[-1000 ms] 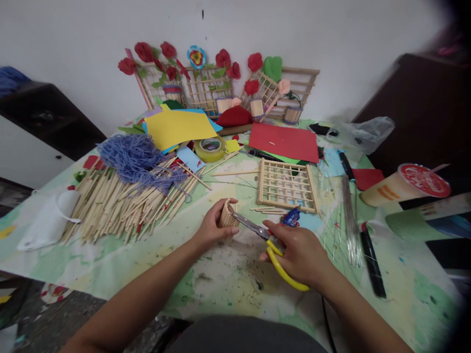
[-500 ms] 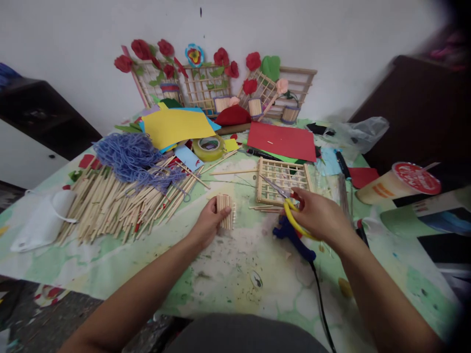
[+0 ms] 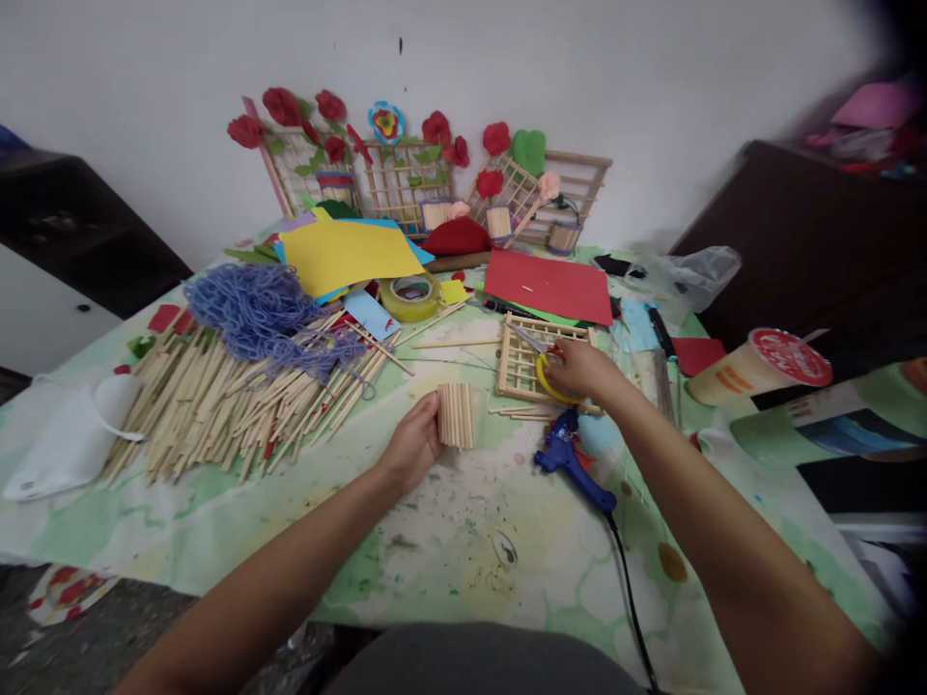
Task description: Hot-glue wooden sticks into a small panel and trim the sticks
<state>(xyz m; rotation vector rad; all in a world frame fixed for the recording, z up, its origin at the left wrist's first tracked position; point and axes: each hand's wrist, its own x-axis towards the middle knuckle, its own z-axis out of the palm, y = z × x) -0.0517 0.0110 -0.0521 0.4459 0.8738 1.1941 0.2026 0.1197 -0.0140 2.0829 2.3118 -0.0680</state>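
Observation:
My left hand [image 3: 414, 446] grips the edge of a small panel of wooden sticks [image 3: 457, 417] laid side by side, holding it up over the table. Above a wooden stick lattice [image 3: 506, 383], my right hand [image 3: 586, 370] is closed around scissors [image 3: 548, 380] with yellow handles. Their blades point to the upper left across the lattice; I cannot tell whether they touch it. Just below that hand lies a blue hot glue gun [image 3: 567, 458] with a black cord. A few short sticks [image 3: 522, 415] lie beside the lattice.
To the left are a heap of sticks [image 3: 195, 405] and tangled blue yarn [image 3: 250, 309]. Yellow paper [image 3: 351, 253], a tape roll [image 3: 409, 299] and red paper [image 3: 547, 287] lie farther back. Paper-flower lattices [image 3: 406, 183] lean on the wall. A drink cup [image 3: 753, 369] stands right.
My right hand has moved left with the scissors, farther over the lattice. The stick panel in my left hand has turned to show its flat side more fully.

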